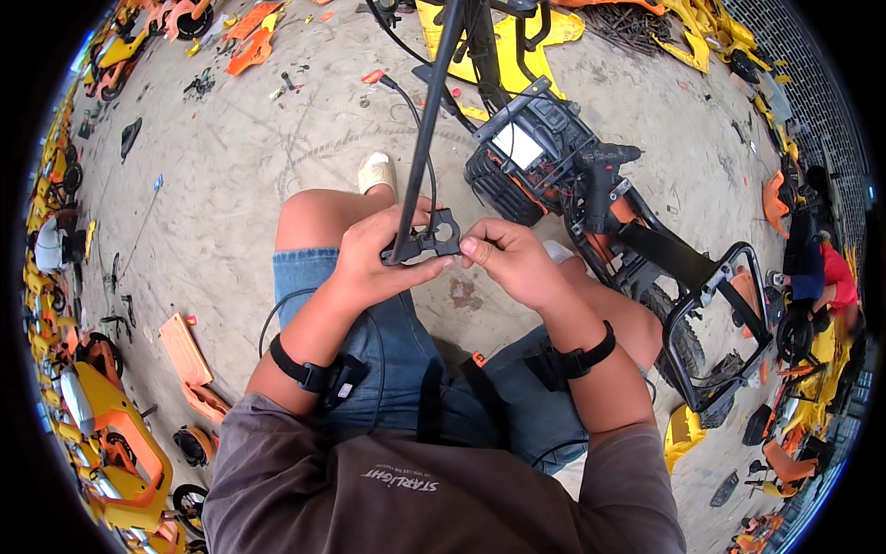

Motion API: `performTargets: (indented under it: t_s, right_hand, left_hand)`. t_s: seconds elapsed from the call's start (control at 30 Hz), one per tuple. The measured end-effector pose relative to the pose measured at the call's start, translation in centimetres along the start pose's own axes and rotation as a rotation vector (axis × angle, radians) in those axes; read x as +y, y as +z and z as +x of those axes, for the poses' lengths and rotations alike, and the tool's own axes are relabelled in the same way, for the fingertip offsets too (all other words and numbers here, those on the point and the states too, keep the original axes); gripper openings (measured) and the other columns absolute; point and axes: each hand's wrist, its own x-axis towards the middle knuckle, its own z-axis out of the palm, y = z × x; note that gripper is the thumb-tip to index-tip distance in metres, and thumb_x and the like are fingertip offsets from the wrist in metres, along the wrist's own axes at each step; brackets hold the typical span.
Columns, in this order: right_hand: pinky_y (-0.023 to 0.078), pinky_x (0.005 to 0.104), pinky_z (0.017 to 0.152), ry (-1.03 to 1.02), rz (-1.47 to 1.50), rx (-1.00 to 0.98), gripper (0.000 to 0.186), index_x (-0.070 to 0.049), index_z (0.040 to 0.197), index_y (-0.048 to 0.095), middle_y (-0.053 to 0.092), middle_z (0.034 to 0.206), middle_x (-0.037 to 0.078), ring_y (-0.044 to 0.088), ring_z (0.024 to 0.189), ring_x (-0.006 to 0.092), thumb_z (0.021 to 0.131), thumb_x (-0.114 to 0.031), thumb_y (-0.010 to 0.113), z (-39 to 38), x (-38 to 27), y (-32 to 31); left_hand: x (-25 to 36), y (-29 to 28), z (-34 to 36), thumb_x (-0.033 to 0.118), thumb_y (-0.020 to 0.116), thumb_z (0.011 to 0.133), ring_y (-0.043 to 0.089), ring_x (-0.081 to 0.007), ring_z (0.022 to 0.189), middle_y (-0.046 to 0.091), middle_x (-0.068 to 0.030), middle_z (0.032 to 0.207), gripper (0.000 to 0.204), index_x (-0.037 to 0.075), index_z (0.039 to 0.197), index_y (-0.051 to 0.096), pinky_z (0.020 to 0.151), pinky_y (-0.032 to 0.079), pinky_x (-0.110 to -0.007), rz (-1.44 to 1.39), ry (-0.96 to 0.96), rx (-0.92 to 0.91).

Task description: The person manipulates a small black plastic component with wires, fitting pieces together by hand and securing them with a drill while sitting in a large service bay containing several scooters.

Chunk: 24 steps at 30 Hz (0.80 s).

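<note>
My left hand (pixel 374 258) is wrapped round a black clamp-like bracket (pixel 448 233) with a round opening. A long black rod (pixel 427 129) rises from that hand toward the top of the picture. The fingertips of my right hand (pixel 503 258) are pinched at the bracket's right edge; whether a small part sits between them is hidden. Close by the rod hangs a thin black cable (pixel 417 115) with a red-tipped end. To the right stands a black and orange vehicle frame (pixel 669 254), with a power drill (pixel 604 180) lying on it.
Beyond the frame lies a yellow body panel (pixel 554 37). Orange panels (pixel 189 355) and small scraps are scattered over the concrete floor (pixel 231 185). Yellow and orange vehicles (pixel 115 434) line the left side. Another person in red (pixel 838 277) is at the far right.
</note>
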Motion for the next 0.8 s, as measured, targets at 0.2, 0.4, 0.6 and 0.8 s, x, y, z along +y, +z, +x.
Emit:
performTargets:
  t_s: [0.2,0.4,0.6,0.8]
  right_hand:
    - [0.047,0.0281,0.077,-0.126,-0.109,0.039,0.023,-0.001,0.099,0.068,0.066,0.087,0.002,0.057,0.084,0.0101,0.098,-0.024,0.07,0.1,0.0,-0.1]
    - [0.047,0.0288,0.078,-0.134,-0.148,0.057,0.019,0.0,0.099,0.068,0.067,0.087,0.003,0.058,0.084,0.0108,0.095,-0.018,0.072,-0.1,-0.2,-0.3]
    - [0.046,0.027,0.075,-0.133,-0.225,0.086,0.015,-0.001,0.101,0.07,0.067,0.092,0.0,0.054,0.081,0.0077,0.092,-0.013,0.075,-0.2,-0.4,-0.3]
    - [0.045,0.0248,0.072,-0.108,-0.184,0.08,0.016,-0.002,0.102,0.069,0.066,0.091,-0.001,0.052,0.078,0.0059,0.091,-0.012,0.076,-0.3,-0.3,-0.5]
  left_hand:
    - [0.4,0.2,0.3,0.009,0.094,0.067,0.071,-0.0235,0.099,0.071,-0.0159,0.115,0.054,0.001,0.109,0.062,0.087,0.057,-0.035,0.053,0.018,0.052]
    - [0.9,0.3,0.2,0.004,0.093,0.066,0.069,-0.0256,0.106,0.071,-0.0186,0.114,0.052,0.001,0.108,0.061,0.096,0.052,-0.041,0.019,-0.067,0.029]
    - [0.5,0.1,0.2,-0.004,0.09,0.068,0.065,-0.028,0.113,0.068,-0.0204,0.119,0.055,0.002,0.112,0.058,0.105,0.047,-0.048,-0.02,-0.034,-0.018]
    - [0.4,0.1,0.0,-0.004,0.091,0.067,0.064,-0.029,0.116,0.068,-0.0205,0.121,0.059,0.003,0.114,0.057,0.098,0.051,-0.045,-0.028,-0.055,-0.018]
